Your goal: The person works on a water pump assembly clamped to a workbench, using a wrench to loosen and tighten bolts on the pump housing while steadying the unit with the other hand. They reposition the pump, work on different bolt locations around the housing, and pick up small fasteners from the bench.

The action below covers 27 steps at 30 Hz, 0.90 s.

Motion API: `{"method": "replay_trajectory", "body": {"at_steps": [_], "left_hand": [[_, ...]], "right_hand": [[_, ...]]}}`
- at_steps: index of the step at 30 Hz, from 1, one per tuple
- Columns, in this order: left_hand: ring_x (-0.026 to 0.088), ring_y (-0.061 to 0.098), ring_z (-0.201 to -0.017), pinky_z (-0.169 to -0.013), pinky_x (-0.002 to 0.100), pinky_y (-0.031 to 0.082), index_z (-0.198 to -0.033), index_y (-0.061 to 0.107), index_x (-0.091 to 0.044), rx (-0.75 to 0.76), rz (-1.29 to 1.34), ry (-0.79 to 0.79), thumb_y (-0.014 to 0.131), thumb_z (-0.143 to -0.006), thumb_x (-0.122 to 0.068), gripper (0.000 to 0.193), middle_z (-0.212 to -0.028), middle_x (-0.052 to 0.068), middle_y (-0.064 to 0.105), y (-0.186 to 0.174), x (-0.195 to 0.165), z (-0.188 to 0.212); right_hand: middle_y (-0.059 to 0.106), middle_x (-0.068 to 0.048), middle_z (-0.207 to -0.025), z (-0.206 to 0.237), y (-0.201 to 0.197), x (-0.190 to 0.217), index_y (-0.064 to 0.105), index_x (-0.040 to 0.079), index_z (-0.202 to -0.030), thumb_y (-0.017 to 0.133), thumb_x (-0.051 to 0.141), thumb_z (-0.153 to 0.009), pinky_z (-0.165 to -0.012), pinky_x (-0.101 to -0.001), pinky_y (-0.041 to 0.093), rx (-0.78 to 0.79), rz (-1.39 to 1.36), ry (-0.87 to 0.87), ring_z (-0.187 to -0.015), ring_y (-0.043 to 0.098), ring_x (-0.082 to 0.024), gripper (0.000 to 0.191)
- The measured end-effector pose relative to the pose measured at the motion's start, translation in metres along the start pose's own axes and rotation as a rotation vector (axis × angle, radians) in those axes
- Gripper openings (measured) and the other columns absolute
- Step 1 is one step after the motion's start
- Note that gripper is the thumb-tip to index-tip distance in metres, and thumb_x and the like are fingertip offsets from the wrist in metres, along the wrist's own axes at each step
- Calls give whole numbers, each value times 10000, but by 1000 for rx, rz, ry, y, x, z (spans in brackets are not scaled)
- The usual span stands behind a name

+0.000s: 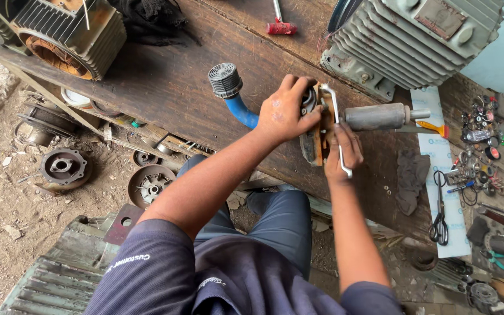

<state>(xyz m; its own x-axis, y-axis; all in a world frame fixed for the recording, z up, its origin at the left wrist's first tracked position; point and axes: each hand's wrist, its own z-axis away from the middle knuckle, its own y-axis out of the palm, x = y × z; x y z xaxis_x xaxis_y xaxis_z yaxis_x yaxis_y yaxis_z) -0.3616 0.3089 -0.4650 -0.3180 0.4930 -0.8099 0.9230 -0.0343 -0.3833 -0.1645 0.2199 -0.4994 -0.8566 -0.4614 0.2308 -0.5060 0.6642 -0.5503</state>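
Rusty metal pump part (315,140) sits on the wooden workbench (170,87), near its front edge, my left hand (287,111) clamped over its top while my right hand (340,150) grips a bent steel wrench (335,119) against it. Loosening looks underway; the next turn calls for firm bracing. Grey motor (415,41) stands behind.

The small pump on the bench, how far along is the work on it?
Midway, it seems. The pump lies on the wooden bench. The left hand steadies it; the right hand works a bent metal wrench at its plate. Its grey rotor shaft still sticks out, uncovered.
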Motion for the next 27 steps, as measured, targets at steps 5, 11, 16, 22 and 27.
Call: {"method": "replay_trajectory", "body": {"at_steps": [5,11,16,22,27], "left_hand": [[374,682,-1018,-803,478,567,-1298,559,-166,12,-23,-14,747,-820,-422,573,-1191,121,588,-2,-4,-1],[374,676,-1045,-826,477,561,-1314,556,-169,-8,-39,11,728,-856,-409,545,-1197,117,590,-2,-6,0],[364,688,-1019,-816,468,569,-1305,565,-166,-12,-16,-5,722,-860,-408,530,-1184,117,595,0,-6,1],[356,699,-998,-799,464,577,-1298,575,-160,-21,4,1,729,-849,-411,537,-1174,116,601,-1,-4,0],[350,697,-988,-797,466,574,-1310,575,-150,-7,30,1,738,-841,-419,564,-1175,129,591,-1,-1,-1]], "right_hand": [[670,-174,-1208,6,14,-11,594,-34,-1289,482,108,-1126,-1023,-411,540,-244,-312,231,-1139,679,-309,244],[641,-86,-952,-86,-1,-58,588,-12,-1062,495,218,-1151,-625,-307,494,29,-384,519,-696,617,-148,263],[612,-50,-607,-196,20,-89,634,34,-941,493,276,-1091,-488,-317,502,591,-140,664,-491,602,-167,317],[628,-124,-580,-250,70,-91,656,-6,-879,531,289,-1032,-416,-376,417,931,-148,768,-426,558,-230,354],[583,-88,-587,-256,92,-92,673,20,-851,578,307,-1012,-429,-378,392,951,-42,892,-438,522,-210,342]]}}
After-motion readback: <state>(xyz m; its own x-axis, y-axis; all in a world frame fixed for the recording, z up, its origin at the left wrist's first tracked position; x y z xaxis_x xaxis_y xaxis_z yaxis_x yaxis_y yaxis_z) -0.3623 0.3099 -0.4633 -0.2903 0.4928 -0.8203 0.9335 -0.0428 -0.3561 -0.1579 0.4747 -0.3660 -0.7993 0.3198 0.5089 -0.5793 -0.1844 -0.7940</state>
